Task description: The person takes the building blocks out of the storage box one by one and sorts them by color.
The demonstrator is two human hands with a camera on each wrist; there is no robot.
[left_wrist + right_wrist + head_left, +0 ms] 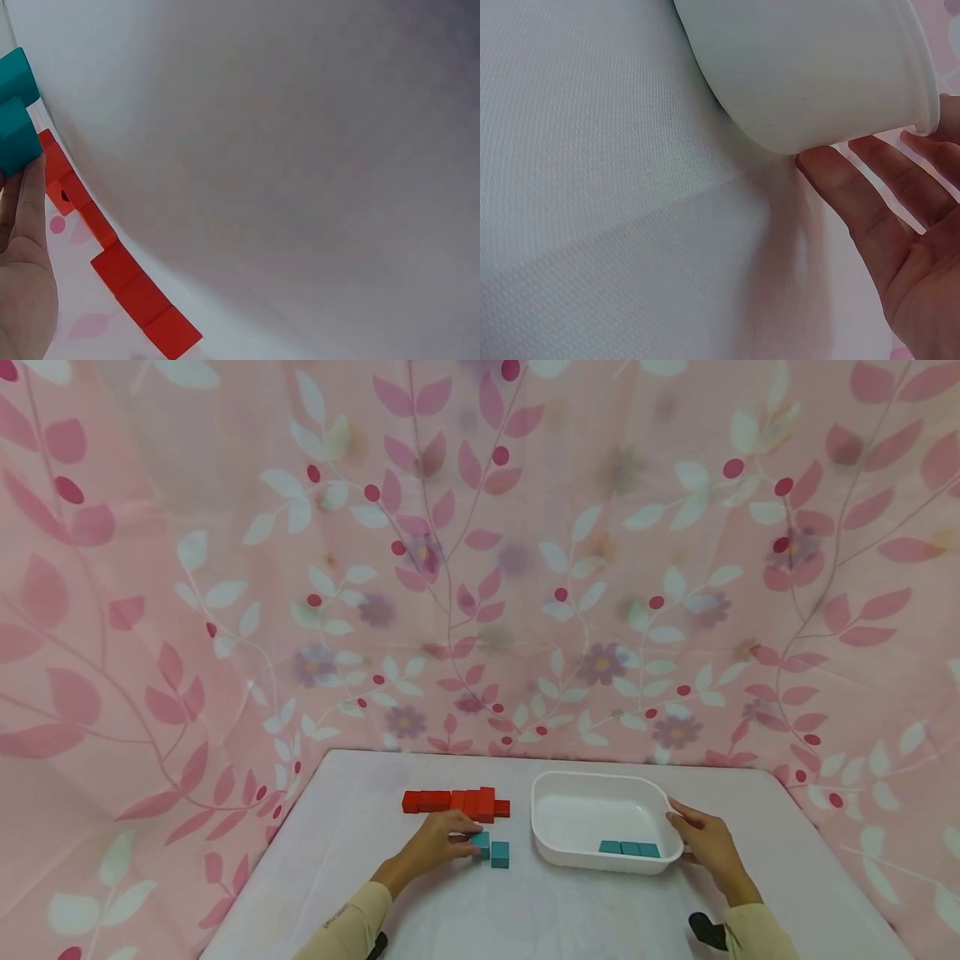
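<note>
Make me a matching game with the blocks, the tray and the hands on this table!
Things:
1. red wooden blocks
2. three teal blocks
3. white plastic tray
4. left hand

Places or states:
A. inside the tray
B. touched at its right edge by the right hand
C. on a teal block lying on the table
D. in a row behind the left hand

Pairs: 1-D, 2-A, 3-B, 4-C

left grip fingers touch a teal block beside a row of red blocks.
</note>
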